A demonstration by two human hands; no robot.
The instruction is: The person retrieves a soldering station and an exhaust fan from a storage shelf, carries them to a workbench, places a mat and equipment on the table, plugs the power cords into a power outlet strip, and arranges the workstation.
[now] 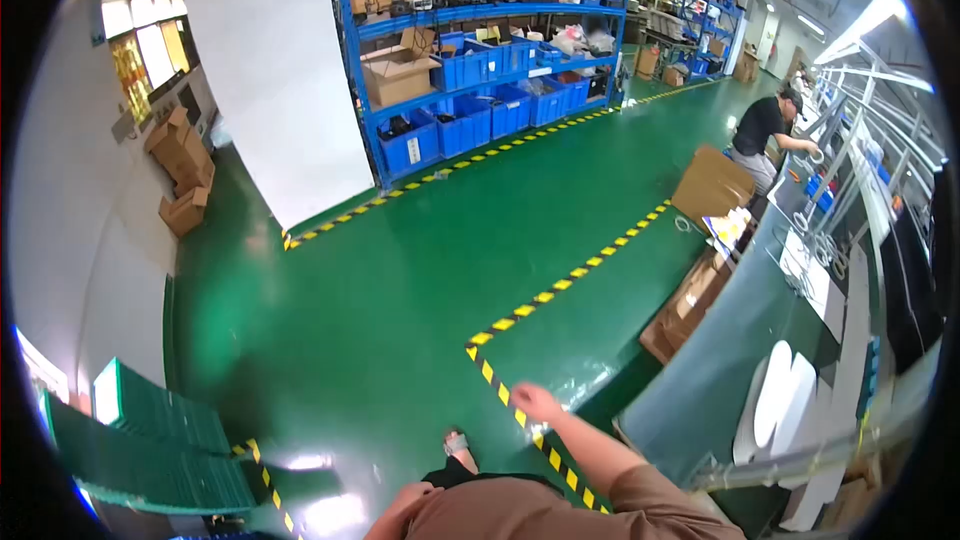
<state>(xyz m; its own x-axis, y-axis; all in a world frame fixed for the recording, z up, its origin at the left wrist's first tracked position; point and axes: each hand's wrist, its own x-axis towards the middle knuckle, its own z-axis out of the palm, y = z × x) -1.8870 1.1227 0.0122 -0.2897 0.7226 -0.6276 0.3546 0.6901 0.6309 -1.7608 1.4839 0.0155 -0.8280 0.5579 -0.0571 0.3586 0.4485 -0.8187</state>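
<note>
My right hand (537,402) hangs over the green floor beside the yellow-black tape line, its fingers curled; whether anything is inside them is too small to tell. Near my waist, against the brown shirt (510,512), is my left hand (408,500), with its fingers hidden or too unclear to read. One of my feet (456,442) shows on the floor between the two hands. To the right of my right arm runs a long grey workbench (700,380) with white oval pieces (773,395) on it.
Blue shelving (490,10) with blue bins (410,148) stands ahead. A white pillar (290,90) is left of it. A seated person (760,130) works at the bench, near a cardboard box (712,185). Green stacked panels (150,450) stand at lower left.
</note>
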